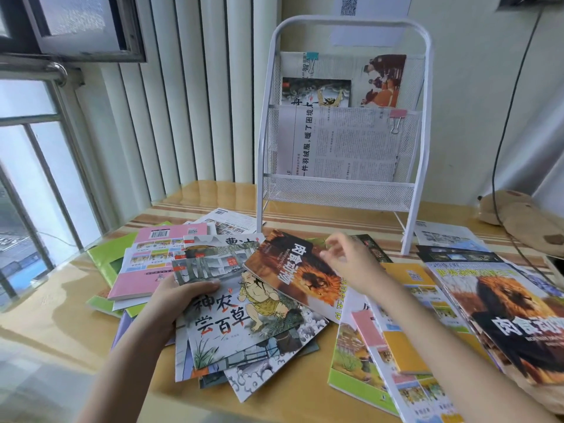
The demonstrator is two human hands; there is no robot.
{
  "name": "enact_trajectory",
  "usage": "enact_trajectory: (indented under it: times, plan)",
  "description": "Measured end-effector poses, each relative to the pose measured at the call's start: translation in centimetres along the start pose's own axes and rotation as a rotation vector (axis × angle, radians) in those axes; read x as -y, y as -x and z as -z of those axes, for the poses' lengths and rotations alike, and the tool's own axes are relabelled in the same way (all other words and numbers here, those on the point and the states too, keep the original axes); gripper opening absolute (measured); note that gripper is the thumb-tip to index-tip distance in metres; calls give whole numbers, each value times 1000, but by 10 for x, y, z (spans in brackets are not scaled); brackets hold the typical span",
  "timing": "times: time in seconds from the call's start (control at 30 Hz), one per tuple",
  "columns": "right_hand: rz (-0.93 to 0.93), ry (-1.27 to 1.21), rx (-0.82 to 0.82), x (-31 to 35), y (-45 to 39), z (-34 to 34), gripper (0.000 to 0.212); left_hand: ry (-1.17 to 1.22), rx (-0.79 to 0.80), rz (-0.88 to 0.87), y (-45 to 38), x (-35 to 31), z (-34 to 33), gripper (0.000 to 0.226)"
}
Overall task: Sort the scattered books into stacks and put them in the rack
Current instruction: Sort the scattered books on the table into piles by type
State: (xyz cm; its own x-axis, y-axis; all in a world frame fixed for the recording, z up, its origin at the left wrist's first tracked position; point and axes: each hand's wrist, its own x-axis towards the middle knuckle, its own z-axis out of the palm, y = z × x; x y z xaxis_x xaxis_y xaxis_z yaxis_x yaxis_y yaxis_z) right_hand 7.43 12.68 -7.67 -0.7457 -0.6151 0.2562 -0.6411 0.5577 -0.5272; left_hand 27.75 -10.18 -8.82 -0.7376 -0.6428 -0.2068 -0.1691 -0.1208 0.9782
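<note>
You see glossy paper covers on the books (pixel 259 303), w/ light glare. Rack (pixel 341 190) is white-painted metal tube & fine mesh, matt. Table (pixel 61 300) looks like smooth wood under a shiny clear sheet. Newsprint (pixel 345 145) in rack is matt.

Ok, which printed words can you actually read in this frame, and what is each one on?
"神农尝百草": grey illustrated book under the left hand.
"肉食动物": lion book by the right hand.
"肉食动": second lion book at the right, title cut off.
"一件羽绒服,暖了困境": newspaper in the rack.
Barcode digits, QR codes, newspaper body text: too small.
</note>
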Motion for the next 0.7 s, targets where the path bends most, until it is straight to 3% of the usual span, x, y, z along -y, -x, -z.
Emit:
enact_trajectory:
  times: [0.07,0.13,0.2,0.3,0.5,0.7]
  plan:
    - [-119,164,71,-21,-24,5,63,3,-4,-5,1,0,-1,25]
    - [-224,280,293,-40,-41,5,93,10,-2,-4,2,0,-2,23]
    - [-256,278,470,-50,-49,4,107,9,0,1,2,0,-3,20]
    - [-242,339,541,-55,-62,6,113,-6,2,2,2,-1,-4,18]
    - [-209,391,462,-58,-80,-7,130,-30,8,-9,2,-2,-6,18]
    - [-126,629,390,-49,-90,4,114,-32,17,5,2,-4,-7,19]
